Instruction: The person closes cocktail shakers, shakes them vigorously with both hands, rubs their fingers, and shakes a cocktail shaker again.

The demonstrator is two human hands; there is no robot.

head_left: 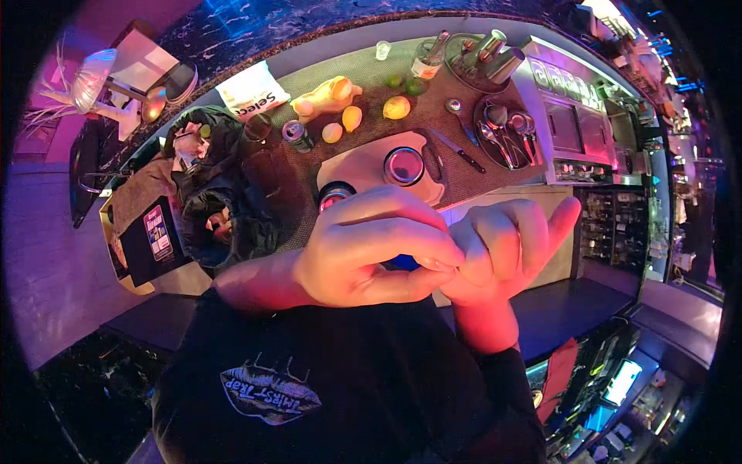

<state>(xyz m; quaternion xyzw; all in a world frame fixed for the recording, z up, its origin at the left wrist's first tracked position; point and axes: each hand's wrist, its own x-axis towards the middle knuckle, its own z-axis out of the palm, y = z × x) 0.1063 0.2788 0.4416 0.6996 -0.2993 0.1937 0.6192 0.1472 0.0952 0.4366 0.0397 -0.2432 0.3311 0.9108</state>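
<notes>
My left hand (379, 247) and my right hand (502, 243) are raised in front of my chest, their fingertips meeting. The left thumb and fingers are pinched together. On the right, the fingers are curled in, with one outer finger sticking out. Whatever lies between the fingertips is hidden or too small to name. Beyond the hands is a pale cutting board (359, 165). A round glass (404, 165) stands on it, and a second round glass (335, 193) is partly covered by my left hand. To the right lies a knife (464, 153) with a dark handle.
Behind the board are lemons (396, 107), limes (417, 85), a yellow bag (328, 97), a can (295, 134) and a bottle (427, 62). Right of them are a round tray (495, 158) of bar tools and another with metal shakers (504, 66). Dark jackets (224, 185) lie left.
</notes>
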